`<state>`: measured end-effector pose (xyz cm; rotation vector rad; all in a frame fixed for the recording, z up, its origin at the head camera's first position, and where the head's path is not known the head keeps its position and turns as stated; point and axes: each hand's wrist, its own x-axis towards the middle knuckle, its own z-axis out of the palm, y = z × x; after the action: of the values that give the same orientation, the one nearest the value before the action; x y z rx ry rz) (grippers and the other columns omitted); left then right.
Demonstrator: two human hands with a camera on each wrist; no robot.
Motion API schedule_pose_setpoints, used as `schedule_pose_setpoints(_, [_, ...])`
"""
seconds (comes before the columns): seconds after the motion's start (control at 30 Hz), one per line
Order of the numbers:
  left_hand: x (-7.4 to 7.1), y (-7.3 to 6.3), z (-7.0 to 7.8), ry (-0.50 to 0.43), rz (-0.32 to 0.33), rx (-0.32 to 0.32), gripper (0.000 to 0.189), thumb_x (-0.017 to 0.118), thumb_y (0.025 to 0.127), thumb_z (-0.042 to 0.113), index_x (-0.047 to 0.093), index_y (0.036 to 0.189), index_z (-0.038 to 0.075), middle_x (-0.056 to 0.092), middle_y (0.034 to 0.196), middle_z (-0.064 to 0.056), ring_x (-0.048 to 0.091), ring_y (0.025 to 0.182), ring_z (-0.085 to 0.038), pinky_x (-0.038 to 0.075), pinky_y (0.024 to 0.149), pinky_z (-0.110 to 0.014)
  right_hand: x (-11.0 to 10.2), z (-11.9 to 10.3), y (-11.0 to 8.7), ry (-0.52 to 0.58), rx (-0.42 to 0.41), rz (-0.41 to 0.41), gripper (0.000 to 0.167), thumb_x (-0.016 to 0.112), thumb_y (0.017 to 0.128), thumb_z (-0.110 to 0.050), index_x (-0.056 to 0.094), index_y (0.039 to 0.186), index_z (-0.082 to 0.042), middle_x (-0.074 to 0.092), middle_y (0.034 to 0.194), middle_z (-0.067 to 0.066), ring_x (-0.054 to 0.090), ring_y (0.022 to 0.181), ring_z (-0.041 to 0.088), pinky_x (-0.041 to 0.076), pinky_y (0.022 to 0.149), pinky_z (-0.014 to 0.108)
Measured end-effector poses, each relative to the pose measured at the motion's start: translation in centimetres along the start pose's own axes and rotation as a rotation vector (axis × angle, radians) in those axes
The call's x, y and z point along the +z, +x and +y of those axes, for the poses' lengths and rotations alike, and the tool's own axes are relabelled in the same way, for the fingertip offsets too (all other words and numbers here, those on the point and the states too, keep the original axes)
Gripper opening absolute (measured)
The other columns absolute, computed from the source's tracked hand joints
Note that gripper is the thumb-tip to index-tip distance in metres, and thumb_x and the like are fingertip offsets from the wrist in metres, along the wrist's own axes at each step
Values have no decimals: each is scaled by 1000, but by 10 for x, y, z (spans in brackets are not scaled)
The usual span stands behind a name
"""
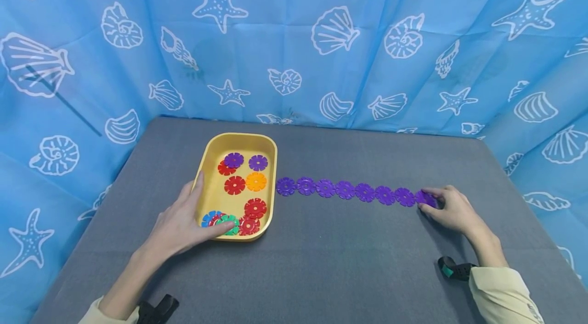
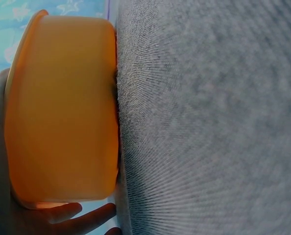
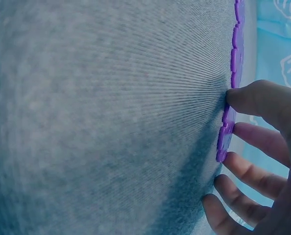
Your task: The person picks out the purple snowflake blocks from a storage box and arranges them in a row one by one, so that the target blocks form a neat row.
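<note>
A row of several purple snowflake discs, linked edge to edge, runs across the grey table. My right hand pinches the rightmost purple disc between thumb and fingers. In the right wrist view the thumb and index fingertip touch the purple chain, which lies low along the cloth. My left hand grips the yellow tray at its near left corner, thumb over the rim and fingers along the outer side. The left wrist view shows the tray's orange-tinted outer wall against the palm.
Inside the tray lie loose discs: red, orange, purple, green and blue ones. A blue curtain with shell and starfish prints hangs behind the table and at both sides.
</note>
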<state>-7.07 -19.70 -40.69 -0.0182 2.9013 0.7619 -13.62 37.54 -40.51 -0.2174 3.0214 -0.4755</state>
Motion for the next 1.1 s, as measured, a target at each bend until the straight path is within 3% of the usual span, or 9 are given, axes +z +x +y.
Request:
schedule_pose_setpoints(0.13, [0,1,2,3,1,1,133,67,73,83,-4,166,19,24,163,-20,51,124,-40,55,93,-61,-1,-2,1,19,7,46,52,73,91,-19,60,132,10,57,117,39,55,104,50,45,81,63])
schedule_pose_setpoints(0.27, [0,1,3,1,8,3,133,67,73,82,-3,166,19,25,162,-20,53,121,-39,55,91,-60,-5,-13,6,67,9,182,51,71,93,-18,58,135,9,53,126,41,51,109,54,38,88,69])
schedule_pose_setpoints(0.4, [-1,1,2,-3,16,5,133,68,73,82,-3,166,19,25,162,-19,53,120,-38,56,90,-59,-10,-37,14,137,6,298,51,71,95,-20,59,137,6,53,129,37,59,108,55,47,87,69])
schedule_pose_setpoints(0.47, [0,1,2,-3,20,7,133,68,73,82,-3,166,19,26,162,-19,54,120,-37,56,89,-59,-13,-50,19,169,2,330,51,72,95,-23,60,138,3,55,129,33,68,97,45,57,77,57])
schedule_pose_setpoints(0.53, [0,1,2,-2,22,11,133,68,73,82,-3,166,19,26,162,-19,54,118,-37,56,89,-58,-15,-64,23,212,-10,346,52,73,95,-25,61,138,0,58,129,30,72,82,21,59,68,38])
schedule_pose_setpoints(0.63, [0,1,3,-1,17,11,132,68,73,82,-3,166,19,25,162,-19,54,118,-37,56,88,-58,-17,-85,31,276,-41,356,52,74,94,-27,62,139,-5,61,130,25,59,70,-10,48,60,16])
schedule_pose_setpoints(0.7, [-1,1,3,-1,12,7,132,68,73,82,-3,166,19,25,162,-19,54,119,-38,56,89,-58,-17,-98,36,316,-71,364,51,75,94,-27,63,139,-6,63,130,24,53,68,-18,46,58,13])
schedule_pose_setpoints(0.83, [-1,1,4,2,10,1,133,67,73,83,-4,166,19,24,163,-20,54,120,-39,55,90,-60,-14,-124,46,367,-142,374,48,76,93,-24,64,137,-8,64,127,21,53,61,-11,46,54,15])
schedule_pose_setpoints(1.1, [-1,0,2,4,19,7,133,67,73,84,-4,166,19,23,164,-20,54,118,-39,54,89,-61,0,-169,67,429,-241,325,46,78,91,-22,67,134,-11,66,122,15,34,46,3,36,44,24])
